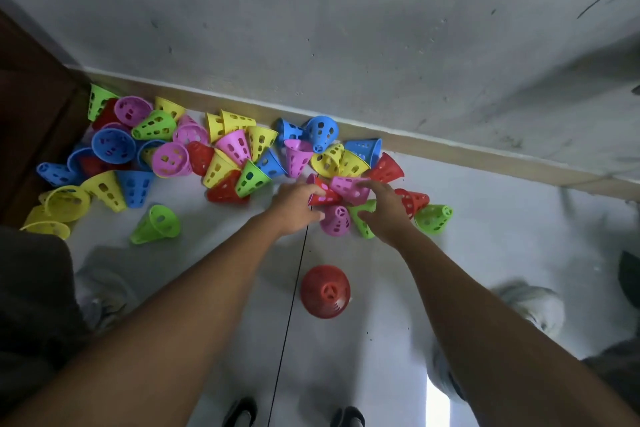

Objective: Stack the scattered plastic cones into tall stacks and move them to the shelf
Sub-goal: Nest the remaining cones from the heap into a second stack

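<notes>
Gripping red cone: left hand; right hand grip holding pink cone.

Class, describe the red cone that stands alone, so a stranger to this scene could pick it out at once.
Start at the heap of coloured cones along the foot of the wall, then come down the floor between the two forearms. There a red cone stands by itself, narrow end up. Unlike the rest, it is upright and touches no other cone.

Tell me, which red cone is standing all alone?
The red cone standing wide end down on the floor between the arms. The other red ones lie tipped in the pile by the wall.
</notes>
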Action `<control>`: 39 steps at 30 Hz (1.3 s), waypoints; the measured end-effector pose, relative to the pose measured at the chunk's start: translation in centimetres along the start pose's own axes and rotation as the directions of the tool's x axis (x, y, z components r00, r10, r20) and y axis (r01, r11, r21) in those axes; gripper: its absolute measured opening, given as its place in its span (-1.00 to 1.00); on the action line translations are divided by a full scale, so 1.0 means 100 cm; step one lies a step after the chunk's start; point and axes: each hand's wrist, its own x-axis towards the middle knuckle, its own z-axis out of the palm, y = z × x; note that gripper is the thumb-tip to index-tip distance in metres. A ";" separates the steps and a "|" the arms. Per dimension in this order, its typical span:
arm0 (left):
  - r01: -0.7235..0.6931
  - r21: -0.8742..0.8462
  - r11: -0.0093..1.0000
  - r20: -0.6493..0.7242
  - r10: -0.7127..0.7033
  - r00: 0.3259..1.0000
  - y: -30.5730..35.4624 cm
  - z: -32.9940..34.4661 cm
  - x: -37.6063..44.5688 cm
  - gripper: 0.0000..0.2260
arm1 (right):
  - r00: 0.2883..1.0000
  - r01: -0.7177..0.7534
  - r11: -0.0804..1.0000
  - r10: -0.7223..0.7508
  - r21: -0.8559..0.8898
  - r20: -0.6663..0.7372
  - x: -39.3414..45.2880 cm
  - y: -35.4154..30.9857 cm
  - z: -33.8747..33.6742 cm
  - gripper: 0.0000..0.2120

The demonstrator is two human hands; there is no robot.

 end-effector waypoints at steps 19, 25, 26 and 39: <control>0.058 -0.614 0.787 -0.211 -0.235 0.949 0.017 -0.033 -0.028 -0.74 | 0.992 0.015 0.998 -0.007 0.057 -0.126 0.004 0.019 0.017 -0.78; 0.120 -0.704 0.700 0.028 -0.141 0.990 0.023 -0.058 -0.062 -0.39 | 0.987 0.009 0.983 0.020 0.182 -0.159 -0.003 0.018 0.008 -0.78; 0.140 -0.717 0.683 0.074 -0.126 0.989 0.026 -0.062 -0.068 -0.34 | 0.985 0.002 0.974 0.037 0.228 -0.166 -0.005 0.016 0.006 -0.80; 0.292 -0.605 0.741 0.511 0.080 0.856 0.039 -0.082 -0.099 -0.28 | 0.987 -0.084 0.724 0.156 0.684 -0.044 -0.027 0.001 -0.036 -0.96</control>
